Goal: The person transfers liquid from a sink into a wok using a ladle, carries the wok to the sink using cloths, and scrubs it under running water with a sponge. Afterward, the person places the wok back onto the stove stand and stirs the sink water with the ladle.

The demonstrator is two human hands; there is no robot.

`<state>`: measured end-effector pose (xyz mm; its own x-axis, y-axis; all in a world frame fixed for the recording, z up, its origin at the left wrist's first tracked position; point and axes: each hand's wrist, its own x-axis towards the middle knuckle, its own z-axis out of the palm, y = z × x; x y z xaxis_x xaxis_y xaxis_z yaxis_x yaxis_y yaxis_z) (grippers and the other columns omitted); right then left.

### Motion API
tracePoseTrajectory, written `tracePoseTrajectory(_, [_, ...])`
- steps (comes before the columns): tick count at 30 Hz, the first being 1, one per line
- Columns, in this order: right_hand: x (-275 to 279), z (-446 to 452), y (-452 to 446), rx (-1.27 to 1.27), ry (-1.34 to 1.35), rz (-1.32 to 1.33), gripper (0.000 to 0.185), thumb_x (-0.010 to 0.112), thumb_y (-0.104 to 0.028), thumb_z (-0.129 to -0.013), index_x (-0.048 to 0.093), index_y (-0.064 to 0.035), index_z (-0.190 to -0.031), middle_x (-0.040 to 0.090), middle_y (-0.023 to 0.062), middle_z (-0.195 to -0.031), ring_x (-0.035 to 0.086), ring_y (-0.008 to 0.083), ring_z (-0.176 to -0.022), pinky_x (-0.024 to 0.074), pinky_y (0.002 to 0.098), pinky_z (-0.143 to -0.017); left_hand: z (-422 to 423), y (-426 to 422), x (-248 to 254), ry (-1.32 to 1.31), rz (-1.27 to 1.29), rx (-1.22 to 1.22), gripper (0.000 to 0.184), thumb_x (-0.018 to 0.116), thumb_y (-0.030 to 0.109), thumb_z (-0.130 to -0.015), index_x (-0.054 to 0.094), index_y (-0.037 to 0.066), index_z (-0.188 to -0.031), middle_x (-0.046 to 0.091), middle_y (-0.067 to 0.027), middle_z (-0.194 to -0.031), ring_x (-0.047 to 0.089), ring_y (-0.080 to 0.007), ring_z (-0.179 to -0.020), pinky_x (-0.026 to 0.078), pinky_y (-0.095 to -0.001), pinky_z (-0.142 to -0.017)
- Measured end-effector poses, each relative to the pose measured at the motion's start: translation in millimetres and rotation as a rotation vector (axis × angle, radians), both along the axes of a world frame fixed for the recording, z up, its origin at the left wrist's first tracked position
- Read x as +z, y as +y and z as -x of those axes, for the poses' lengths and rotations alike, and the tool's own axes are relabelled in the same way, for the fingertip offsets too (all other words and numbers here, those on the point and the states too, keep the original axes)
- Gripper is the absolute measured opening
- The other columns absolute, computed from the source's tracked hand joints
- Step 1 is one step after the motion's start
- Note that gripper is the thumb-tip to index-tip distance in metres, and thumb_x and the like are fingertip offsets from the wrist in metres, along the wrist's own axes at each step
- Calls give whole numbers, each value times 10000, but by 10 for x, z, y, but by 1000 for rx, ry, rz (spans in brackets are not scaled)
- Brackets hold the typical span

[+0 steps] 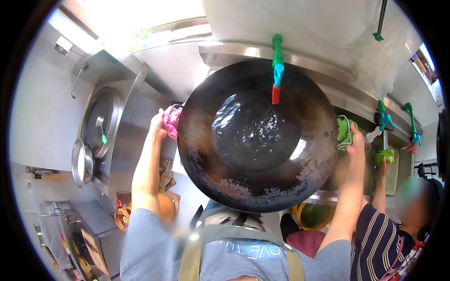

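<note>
A large black wok (206, 159) with water (255, 136) in its bottom fills the middle of the view, below a green and blue tap (277, 70) with a red tip. My left hand (158, 124) is closed on a pink cloth (172, 122) at the wok's left handle. On the opposite side, my right hand (357, 139) grips a green cloth (344, 132) at the right handle. The wok's rim hides the surface right under it.
A person in a striped shirt (379, 243) stands at the right, a hand holding something green (383, 158) over a sink (398, 164). More taps (385, 117) are there. A stove with another wok (101, 117) and a metal bowl (82, 163) is at the left. A yellow bucket (300, 215) stands below.
</note>
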<state>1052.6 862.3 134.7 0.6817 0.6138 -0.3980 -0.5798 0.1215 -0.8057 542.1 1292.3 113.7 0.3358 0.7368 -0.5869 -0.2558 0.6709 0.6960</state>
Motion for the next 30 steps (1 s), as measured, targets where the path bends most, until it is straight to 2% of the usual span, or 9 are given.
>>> tracePoseTrajectory(4, [-74, -201, 38, 153, 96, -16, 268, 438, -198, -859, 537, 29, -963, 594, 131, -902, 590, 225, -768, 491, 347, -671, -112, 42, 0, -18, 30, 17, 339, 315, 270, -900, 489, -16, -955, 578, -143, -861, 568, -242, -757, 464, -393, -718])
tracePoseTrajectory(5, [-44, -150, 72, 106, 74, 8, 268, 434, -196, -859, 537, 29, -962, 595, 133, -898, 591, 231, -768, 492, 351, -676, -274, -190, 319, -27, 50, 12, 317, 334, 261, -898, 494, -13, -915, 578, -142, -836, 569, -237, -755, 463, -389, -724])
tracePoseTrajectory(9, [189, 171, 188, 6, 9, 87, 268, 419, -195, -861, 543, 26, -946, 601, 131, -877, 592, 248, -768, 494, 355, -684, -325, -48, 230, 76, -70, 125, 224, 411, 214, -879, 485, 9, -831, 552, -95, -747, 551, -183, -659, 472, -324, -601])
tracePoseTrajectory(13, [-376, -274, 199, 81, 108, 89, 267, 424, -206, -860, 556, 13, -937, 605, 117, -881, 594, 231, -753, 490, 340, -648, -475, 68, 45, 224, -215, 282, 172, 466, 161, -856, 507, 35, -745, 532, -54, -695, 499, -140, -548, 436, -285, -534])
tracePoseTrajectory(18, [-418, -303, 442, 120, 168, 144, 292, 415, -245, -865, 564, 0, -920, 611, 104, -866, 592, 222, -745, 489, 336, -636, -568, -10, 222, 487, -217, 214, 172, 474, 164, -850, 520, 28, -756, 529, -53, -639, 483, -145, -483, 423, -299, -462])
tracePoseTrajectory(23, [-652, -377, 580, 172, 280, 158, 312, 415, -274, -862, 568, -7, -911, 615, 93, -846, 593, 220, -713, 494, 328, -631, -663, -6, 237, 514, -262, 266, 181, 494, 165, -833, 530, 27, -722, 522, -49, -624, 478, -149, -476, 381, -303, -388])
tracePoseTrajectory(25, [-763, -414, 717, 238, 270, 187, 318, 410, -280, -863, 571, -11, -921, 616, 92, -849, 594, 217, -720, 494, 322, -629, -604, 28, 177, 738, -316, 185, 188, 493, 172, -821, 542, 28, -712, 551, -71, -618, 475, -164, -471, 358, -295, -376])
tracePoseTrajectory(29, [-1311, -736, 1127, 490, 225, 170, 302, 437, -289, -850, 581, -26, -895, 617, 71, -768, 595, 183, -623, 491, 279, -546, -456, -142, 107, 582, -476, 202, 224, 459, 216, -813, 576, 48, -724, 600, -91, -633, 465, -158, -433, 323, -286, -338])
tracePoseTrajectory(30, [-1361, -722, 1210, 590, 295, 66, 330, 428, -311, -854, 585, -22, -885, 620, 71, -757, 591, 179, -603, 490, 295, -534, -336, -38, 11, 513, -329, 245, 168, 526, 212, -797, 584, 90, -697, 562, -44, -637, 461, -136, -460, 357, -304, -395])
